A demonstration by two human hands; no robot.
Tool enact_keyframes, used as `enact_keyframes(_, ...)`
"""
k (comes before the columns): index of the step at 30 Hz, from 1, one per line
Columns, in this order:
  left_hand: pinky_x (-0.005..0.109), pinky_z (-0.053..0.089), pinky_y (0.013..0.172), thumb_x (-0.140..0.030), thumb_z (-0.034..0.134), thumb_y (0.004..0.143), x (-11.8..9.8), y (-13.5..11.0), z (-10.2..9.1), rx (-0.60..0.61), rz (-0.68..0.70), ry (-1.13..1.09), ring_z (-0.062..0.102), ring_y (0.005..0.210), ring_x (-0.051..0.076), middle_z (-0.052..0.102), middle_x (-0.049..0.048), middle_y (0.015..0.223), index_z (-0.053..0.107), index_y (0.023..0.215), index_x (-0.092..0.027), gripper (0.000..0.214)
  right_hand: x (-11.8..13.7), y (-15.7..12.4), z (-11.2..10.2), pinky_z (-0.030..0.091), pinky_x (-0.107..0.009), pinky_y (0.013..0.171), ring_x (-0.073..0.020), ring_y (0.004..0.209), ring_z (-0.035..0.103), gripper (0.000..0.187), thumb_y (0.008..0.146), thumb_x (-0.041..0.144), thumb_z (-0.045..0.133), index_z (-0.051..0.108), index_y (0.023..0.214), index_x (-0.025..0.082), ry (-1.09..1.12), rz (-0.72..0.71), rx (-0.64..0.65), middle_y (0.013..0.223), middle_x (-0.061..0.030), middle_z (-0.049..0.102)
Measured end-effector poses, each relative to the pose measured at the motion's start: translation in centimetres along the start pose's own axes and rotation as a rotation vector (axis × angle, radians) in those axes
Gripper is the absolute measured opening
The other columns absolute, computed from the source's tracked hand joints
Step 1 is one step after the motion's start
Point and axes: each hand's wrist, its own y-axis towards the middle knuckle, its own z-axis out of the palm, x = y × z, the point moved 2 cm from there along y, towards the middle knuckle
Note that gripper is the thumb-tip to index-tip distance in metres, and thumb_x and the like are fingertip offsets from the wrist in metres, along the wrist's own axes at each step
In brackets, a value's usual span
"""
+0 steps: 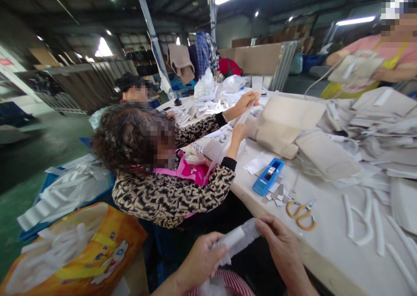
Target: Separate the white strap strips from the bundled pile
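Between my two hands stretches a white strip with thin translucent film (239, 239), above my lap. My left hand (203, 259) is closed on its left end, thumb on top. The other end is pinched between the thumb and fingers of my right hand (282, 241), beside the table edge. A pair of orange-handled scissors (304, 215) lies on the table (329, 252) near my right hand. Behind the scissors are small grey and white scraps (276, 194) and a blue tape dispenser (269, 176). Below my hands, red-and-white striped cloth (233, 283) holds more pale film.
At my left sits a co-worker (169, 191), both hands on a long translucent strip. Stacked beige padded pieces (289, 118) and curved white strips (378, 226) lie on the table. An orange bag (124, 239) and blue crate (107, 187) hold white strips. Another person (374, 65) stands opposite.
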Motion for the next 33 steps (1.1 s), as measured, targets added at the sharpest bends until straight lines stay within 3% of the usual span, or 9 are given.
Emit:
enact_keyframes(8,0.015,0.019,0.033,-0.048,0.053,0.079,0.0,1.1,0.7,0.051,-0.023,-0.025,0.031,0.035,0.002,0.065,0.0029,0.066,0.059,0.093,-0.01,0.041,0.5,1.0,-2.0,0.041,-0.026,0.066,-0.018,0.071,0.053,0.027,0.074,0.048,0.06,0.065,0.076,0.022,-0.077,-0.023,-0.097,0.071,0.001,0.062)
enact_keyframes(17,0.016,0.018,0.034,-0.052,0.053,0.08,-0.4,1.2,1.5,0.072,-0.017,-0.007,0.031,0.036,0.002,0.063,0.0017,0.064,0.058,0.09,-0.01,0.044,0.7,1.3,-3.1,0.045,-0.026,0.068,-0.0175,0.073,0.057,0.028,0.077,0.048,0.057,0.066,0.079,0.021,-0.117,-0.074,-0.1,0.074,0.0001,0.064)
enact_keyframes(21,0.016,0.017,0.035,-0.054,0.053,0.079,-0.7,1.3,1.7,0.039,-0.004,0.005,0.031,0.036,0.002,0.062,0.0013,0.063,0.059,0.092,-0.009,0.047,-2.3,2.8,-5.3,0.049,-0.029,0.077,-0.0199,0.086,0.063,0.048,0.078,0.057,0.05,0.062,0.108,0.021,-0.173,0.036,-0.198,0.094,-0.0033,0.069)
enact_keyframes(24,0.017,0.015,0.034,-0.057,0.054,0.077,-0.6,1.2,1.8,0.02,-0.011,0.009,0.03,0.035,0.001,0.062,0.0015,0.063,0.058,0.093,-0.009,0.051,-6.2,5.2,-9.2,0.051,-0.034,0.076,-0.0228,0.085,0.066,0.057,0.081,0.057,0.04,0.055,0.117,0.016,-0.287,0.159,-0.321,0.099,-0.0088,0.069)
enact_keyframes(28,0.016,0.016,0.034,-0.059,0.053,0.078,-0.1,1.0,1.6,0.005,-0.015,0.008,0.031,0.035,0.001,0.062,0.0009,0.064,0.056,0.09,-0.011,0.05,-11.2,8.5,-14.5,0.044,-0.05,0.086,-0.0375,0.094,0.063,0.063,0.075,0.049,0.044,0.057,0.117,0.003,-0.48,0.322,-0.413,0.092,-0.0212,0.069)
enact_keyframes(31,0.016,0.016,0.034,-0.061,0.052,0.077,0.5,0.8,1.1,-0.017,-0.03,0.016,0.031,0.035,0.001,0.061,-0.0003,0.064,0.054,0.089,-0.012,0.05,-13.1,10.3,-15.5,0.044,-0.053,0.084,-0.0422,0.095,0.061,0.064,0.073,0.046,0.045,0.057,0.114,-0.002,-0.555,0.377,-0.393,0.092,-0.0263,0.068)
enact_keyframes(33,0.016,0.016,0.033,-0.062,0.052,0.077,0.7,0.6,0.8,-0.042,-0.041,0.032,0.031,0.035,0.001,0.06,-0.0006,0.064,0.054,0.089,-0.012,0.052,-13.4,11.0,-14.5,0.048,-0.047,0.08,-0.0366,0.09,0.064,0.06,0.075,0.046,0.042,0.059,0.113,0.002,-0.555,0.355,-0.347,0.089,-0.0216,0.07)
